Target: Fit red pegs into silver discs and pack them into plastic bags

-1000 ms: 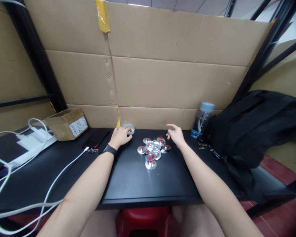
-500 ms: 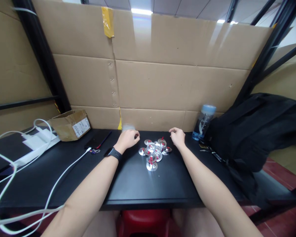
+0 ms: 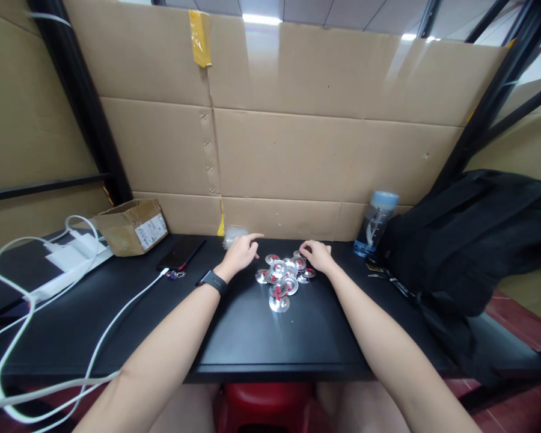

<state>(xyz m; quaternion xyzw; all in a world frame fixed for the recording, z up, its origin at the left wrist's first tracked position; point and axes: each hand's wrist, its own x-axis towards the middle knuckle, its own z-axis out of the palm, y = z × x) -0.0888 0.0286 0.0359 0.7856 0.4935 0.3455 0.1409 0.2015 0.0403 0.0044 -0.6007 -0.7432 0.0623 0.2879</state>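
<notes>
A loose pile of small silver finger cymbals (image 3: pixel 278 269) with red loops lies on the black tabletop, several overlapping. My right hand (image 3: pixel 319 255) is at the pile's far right side, with its thumb and fingertips pinched at the top of a finger cymbal (image 3: pixel 296 254); the fingers partly cover it. To the left of the pile is my left hand (image 3: pixel 240 255), empty, its index finger stretched out and its thumb apart. A black watch (image 3: pixel 213 281) is on the left wrist. Behind the left hand sits a small clear plastic item (image 3: pixel 232 233), partly hidden.
On the left are a cardboard box (image 3: pixel 133 230), a white power strip with cables (image 3: pixel 72 255) and a dark phone (image 3: pixel 180 252). A blue-lidded bottle (image 3: pixel 375 222) and black backpack (image 3: pixel 469 234) stand right. A cardboard wall (image 3: pixel 275 162) closes the back.
My right hand has moved left onto the far right finger cymbal and pinched its top. My left hand's index finger has stretched out from a curled pose. The view has shifted slightly.
</notes>
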